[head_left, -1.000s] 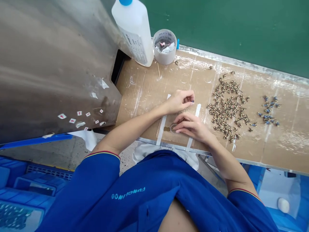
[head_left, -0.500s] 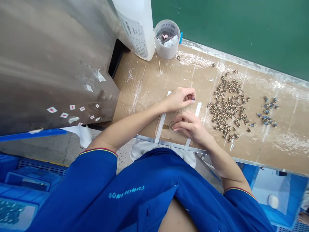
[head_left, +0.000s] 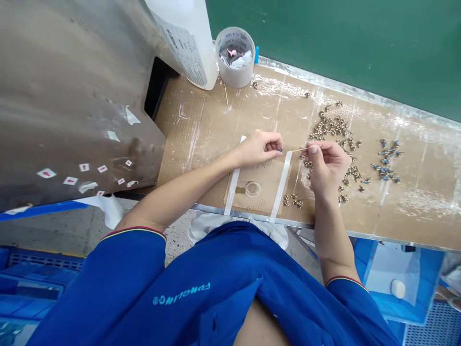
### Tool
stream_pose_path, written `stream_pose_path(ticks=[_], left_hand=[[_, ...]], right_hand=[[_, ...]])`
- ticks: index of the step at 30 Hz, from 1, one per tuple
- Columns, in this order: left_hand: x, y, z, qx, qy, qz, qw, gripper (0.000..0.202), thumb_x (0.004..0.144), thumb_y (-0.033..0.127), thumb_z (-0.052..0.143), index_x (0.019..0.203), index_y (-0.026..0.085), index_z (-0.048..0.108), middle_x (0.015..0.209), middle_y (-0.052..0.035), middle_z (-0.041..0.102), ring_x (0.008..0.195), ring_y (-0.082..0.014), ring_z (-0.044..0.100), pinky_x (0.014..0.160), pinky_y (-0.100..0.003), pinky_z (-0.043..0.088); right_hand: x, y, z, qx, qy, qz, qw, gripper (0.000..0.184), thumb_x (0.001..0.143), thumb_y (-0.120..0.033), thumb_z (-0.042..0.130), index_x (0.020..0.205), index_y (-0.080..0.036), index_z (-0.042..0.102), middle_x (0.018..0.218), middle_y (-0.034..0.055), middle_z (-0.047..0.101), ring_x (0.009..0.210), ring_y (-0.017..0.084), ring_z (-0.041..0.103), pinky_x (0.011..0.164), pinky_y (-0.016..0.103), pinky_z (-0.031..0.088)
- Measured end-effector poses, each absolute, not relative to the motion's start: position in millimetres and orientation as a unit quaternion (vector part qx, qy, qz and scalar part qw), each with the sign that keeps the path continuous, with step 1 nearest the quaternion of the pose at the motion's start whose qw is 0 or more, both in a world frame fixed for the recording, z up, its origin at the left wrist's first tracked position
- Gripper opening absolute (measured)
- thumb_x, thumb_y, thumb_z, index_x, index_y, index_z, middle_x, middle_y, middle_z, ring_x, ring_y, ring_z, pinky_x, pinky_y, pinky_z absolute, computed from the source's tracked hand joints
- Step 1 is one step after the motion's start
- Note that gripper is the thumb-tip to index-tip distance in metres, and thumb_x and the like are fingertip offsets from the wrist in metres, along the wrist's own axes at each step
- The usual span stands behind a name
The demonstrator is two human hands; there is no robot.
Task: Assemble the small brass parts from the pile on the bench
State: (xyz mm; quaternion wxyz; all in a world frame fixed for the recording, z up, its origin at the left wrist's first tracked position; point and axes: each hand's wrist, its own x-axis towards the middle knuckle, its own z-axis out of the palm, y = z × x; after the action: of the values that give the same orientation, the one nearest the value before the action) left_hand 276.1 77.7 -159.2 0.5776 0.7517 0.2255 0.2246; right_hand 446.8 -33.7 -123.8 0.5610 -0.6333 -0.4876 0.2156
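Observation:
My left hand [head_left: 259, 149] pinches a tiny blue-tipped part [head_left: 280, 150] between finger and thumb. My right hand [head_left: 326, 163] holds a thin wooden stick [head_left: 297, 150] between its fingertips, with the stick's tip pointing at the blue-tipped part and a short gap between them. Under my right hand lies a scattered pile of small brass parts [head_left: 333, 127], partly hidden by it. A few more brass parts [head_left: 293, 201] lie near the front edge. A clear round ring [head_left: 252, 189] sits on the cardboard [head_left: 201, 144] between two white tape strips [head_left: 281, 185].
Loose blue-tipped parts [head_left: 385, 168] lie to the right. A white bottle [head_left: 183, 38] and a cup of scraps [head_left: 236, 56] stand at the back, against a green wall [head_left: 342, 48]. A metal panel [head_left: 72, 96] rises at the left; blue crates [head_left: 29, 298] sit below the bench.
My right hand has left the clear ring and moved up and right over the brass pile, now holding the stick. The ring shows fully. My left hand has barely moved.

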Motion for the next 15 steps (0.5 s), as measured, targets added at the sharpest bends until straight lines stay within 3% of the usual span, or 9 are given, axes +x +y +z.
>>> stream_pose_path(ticks=[15], left_hand=[[277.3, 75.7, -161.4, 0.779, 0.223, 0.22, 0.543, 0.007, 0.082, 0.008, 0.065, 0.082, 0.014, 0.062, 0.07, 0.0016, 0.064, 0.065, -0.0092, 0.059, 0.068, -0.022, 0.047]], right_hand=[[443.5, -33.8, -135.8, -0.691, -0.555, 0.124, 0.446, 0.038, 0.099, -0.057, 0.061, 0.089, -0.022, 0.074, 0.082, 0.004, 0.076, 0.074, 0.018, 0.072, 0.071, 0.034, 0.058]])
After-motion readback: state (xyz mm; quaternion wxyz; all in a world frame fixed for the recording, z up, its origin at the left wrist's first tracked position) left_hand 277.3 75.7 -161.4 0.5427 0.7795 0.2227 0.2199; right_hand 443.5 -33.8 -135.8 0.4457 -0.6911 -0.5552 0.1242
